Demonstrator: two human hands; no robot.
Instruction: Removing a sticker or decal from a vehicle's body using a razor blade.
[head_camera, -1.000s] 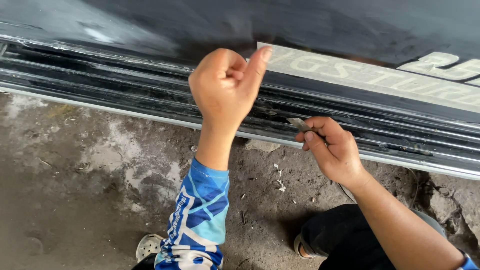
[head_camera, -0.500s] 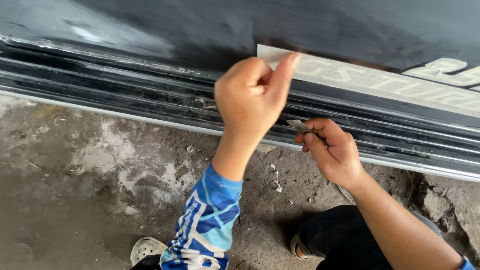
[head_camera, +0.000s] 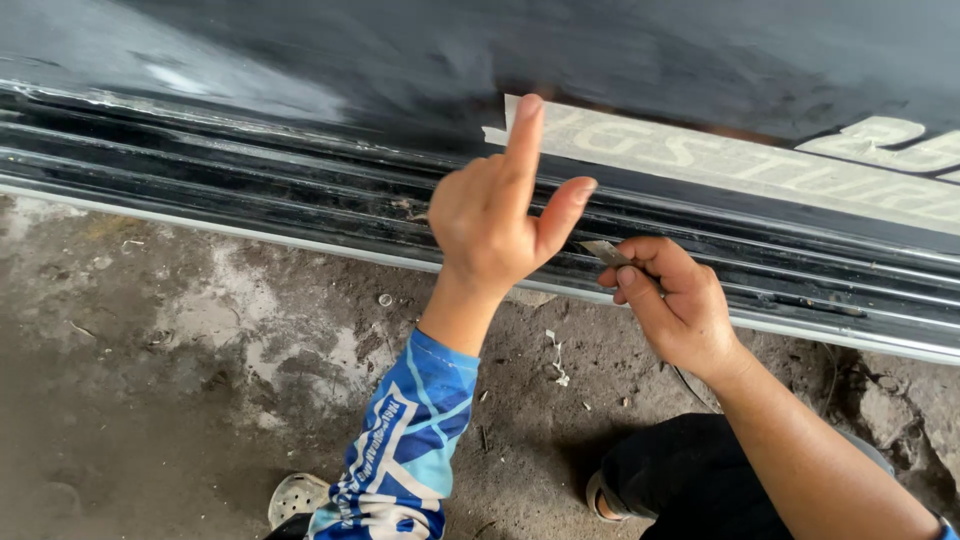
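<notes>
My left hand (head_camera: 495, 215) is raised in front of a black vehicle body panel (head_camera: 420, 60), its index finger stretched up to the left end of a pale strip decal (head_camera: 720, 165) stuck along the panel. The thumb is spread apart and the hand holds nothing. My right hand (head_camera: 675, 300) is lower and to the right, fingers closed on a small metal blade (head_camera: 603, 252) whose tip points left toward the ribbed black sill (head_camera: 250, 190). The left arm wears a blue patterned sleeve (head_camera: 405, 440).
Below the sill lies rough, stained concrete floor (head_camera: 180, 380) with small bits of debris. My dark-trousered knee (head_camera: 700, 480) and a sandalled foot (head_camera: 295, 495) show at the bottom. A bright metal trim edge (head_camera: 200, 225) runs along the sill's bottom.
My left hand has opened from a curled fist and moved right, index finger now extended up onto the decal's end. The right hand with the blade has stayed in place.
</notes>
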